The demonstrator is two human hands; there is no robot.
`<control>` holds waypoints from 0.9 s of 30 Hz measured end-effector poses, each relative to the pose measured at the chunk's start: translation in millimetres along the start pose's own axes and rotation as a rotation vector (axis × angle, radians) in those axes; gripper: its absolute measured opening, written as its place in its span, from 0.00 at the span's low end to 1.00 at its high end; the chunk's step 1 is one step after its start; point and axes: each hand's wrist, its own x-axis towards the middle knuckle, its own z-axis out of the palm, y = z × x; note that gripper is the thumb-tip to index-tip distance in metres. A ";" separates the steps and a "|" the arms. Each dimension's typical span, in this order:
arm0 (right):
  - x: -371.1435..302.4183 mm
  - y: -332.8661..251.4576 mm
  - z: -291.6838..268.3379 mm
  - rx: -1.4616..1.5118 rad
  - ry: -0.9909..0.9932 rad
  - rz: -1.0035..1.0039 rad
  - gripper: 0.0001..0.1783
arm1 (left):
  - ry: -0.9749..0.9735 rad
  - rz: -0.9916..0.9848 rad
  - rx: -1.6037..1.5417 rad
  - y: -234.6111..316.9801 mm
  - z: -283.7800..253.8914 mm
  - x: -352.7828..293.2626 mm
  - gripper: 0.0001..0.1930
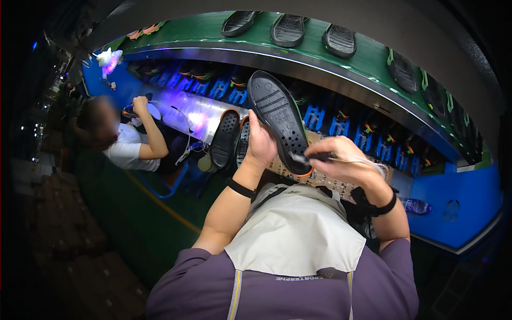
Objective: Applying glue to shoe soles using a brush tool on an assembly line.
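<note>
My left hand [260,140] grips a black shoe sole [277,109] by its left edge and holds it tilted up in front of me. Ridges cross its toe half, small holes dot its heel half, and an orange rim shows at the heel. In my right hand [344,160] is a dark-handled brush [321,157] with a pale, blurred tip touching the inside of the heel. A thin white tube or cord trails from that hand to the right. Left of my left hand lie a black sole with an orange edge [225,137] and another sole [243,140], partly covered.
Ahead, a green conveyor belt [314,40] carries several black soles. Beneath it runs a rack of blue holders [340,127]. A co-worker in white [128,146] sits at the left beside a lit bench. A plastic bottle [416,206] lies on the blue surface at right.
</note>
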 end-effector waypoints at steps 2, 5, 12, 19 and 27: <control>-5.0 -3.0 -6.2 0.070 0.025 -0.036 0.14 | -0.056 -0.012 -0.033 5.4 9.4 -5.1 0.48; 16.6 -8.1 -6.5 0.335 0.422 -0.120 0.15 | -0.114 -0.024 -0.080 1.8 31.6 -13.7 0.48; 51.2 -3.5 4.6 0.402 0.402 -0.275 0.15 | -0.046 -0.004 0.011 -17.6 57.5 -33.0 0.45; 52.8 5.1 2.6 0.447 0.434 -0.398 0.17 | -0.008 -0.001 0.016 -7.2 61.6 -36.1 0.46; 37.9 2.7 -4.1 0.058 0.372 -0.498 0.18 | -0.028 0.005 -0.131 0.1 33.2 -26.9 0.41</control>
